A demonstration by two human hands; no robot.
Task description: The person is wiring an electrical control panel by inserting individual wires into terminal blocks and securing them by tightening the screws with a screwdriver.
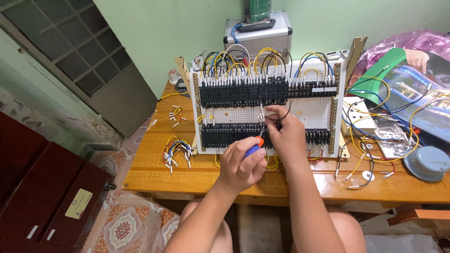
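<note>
My left hand grips a screwdriver with a blue and orange handle, its tip aimed at the lower row of black terminal blocks on a white perforated panel. My right hand pinches a thin black wire that loops up in front of the panel, just right of the screwdriver tip. Both hands are close together at the middle of the lower row. An upper row of black blocks carries many yellow, blue, black and white wires.
The panel stands upright on a wooden table. A bundle of short coloured wires lies to the left, loose wires and a grey round lid to the right. A metal case stands behind. A dark red cabinet is at lower left.
</note>
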